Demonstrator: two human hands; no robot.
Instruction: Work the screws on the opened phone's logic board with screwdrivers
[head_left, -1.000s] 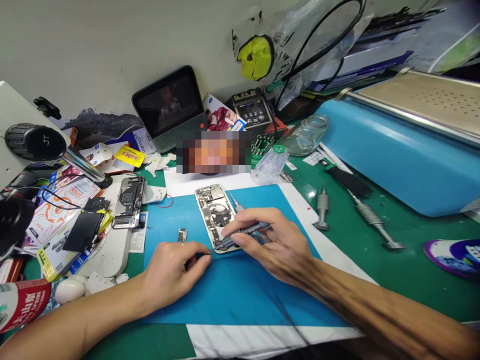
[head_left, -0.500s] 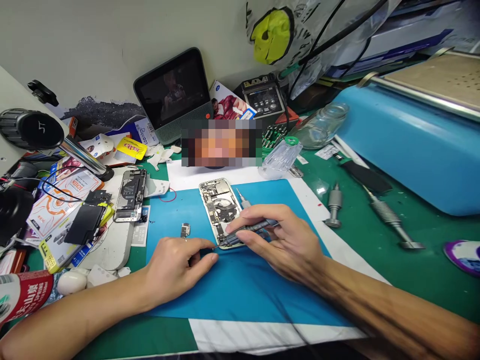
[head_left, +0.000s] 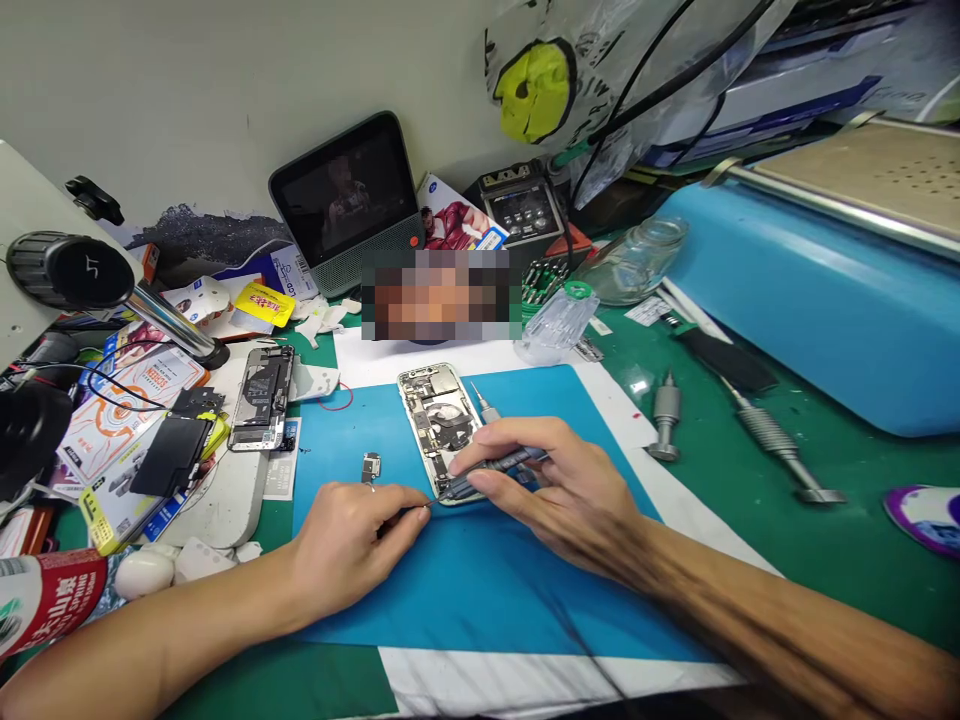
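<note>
An opened phone (head_left: 441,425) lies on the blue mat, its inner parts showing. My right hand (head_left: 562,480) grips a grey screwdriver (head_left: 491,475) slanted across the phone's lower end, tip pointing left. At that tip, the thumb and forefinger of my left hand (head_left: 360,545) are pinched together; whatever sits between them is too small to make out. Beyond my right fingers a second thin-tipped screwdriver (head_left: 486,402) shows, partly hidden by the hand. A small metal phone part (head_left: 370,467) rests on the mat just past my left knuckles.
Left of the mat (head_left: 360,600), another opened phone (head_left: 262,398) lies on a white stand base among packets. Behind are a tablet-like display (head_left: 345,195), a clear bit holder (head_left: 559,325) and a glass jar (head_left: 637,260). More screwdrivers (head_left: 772,428) lie right, near a blue machine (head_left: 810,320).
My left thumb and forefinger have closed together at the screwdriver's tip. The right hand with the screwdriver has hardly moved; the whole view has shifted slightly.
</note>
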